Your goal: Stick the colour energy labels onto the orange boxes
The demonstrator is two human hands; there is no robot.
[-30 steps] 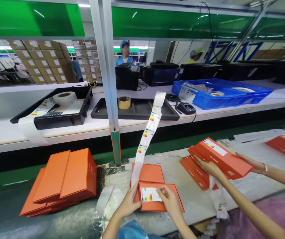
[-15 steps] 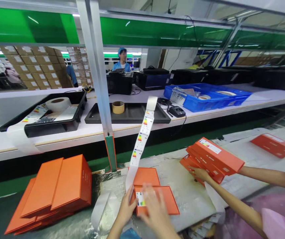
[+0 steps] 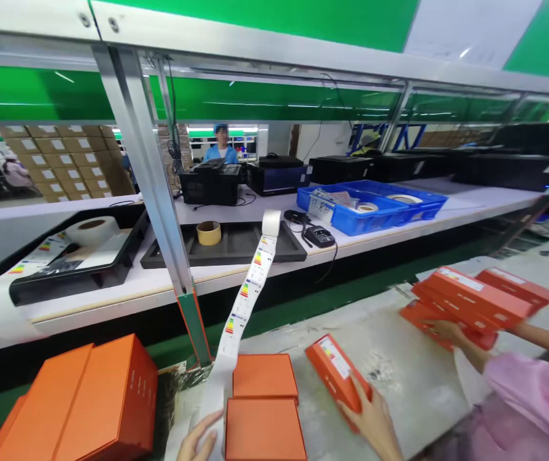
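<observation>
Grey table [image 3: 399, 378] — right hand [image 3: 373, 422] is gripping a tilted, labelled orange box [image 3: 336, 371]; left hand [image 3: 198, 438], fingers loosely open, is resting beside the label strip [image 3: 243, 298] — holding nothing.

Right hand [image 3: 369, 419]: off label, now gripping labelled orange box [image 3: 338, 372], lifted and tilted, shifted right of stack. Left hand [image 3: 198, 440]: off that box, open beside label strip [image 3: 244, 294]. Co-worker's hand [image 3: 448, 331]: box pile [image 3: 476, 299] moved further right.
</observation>
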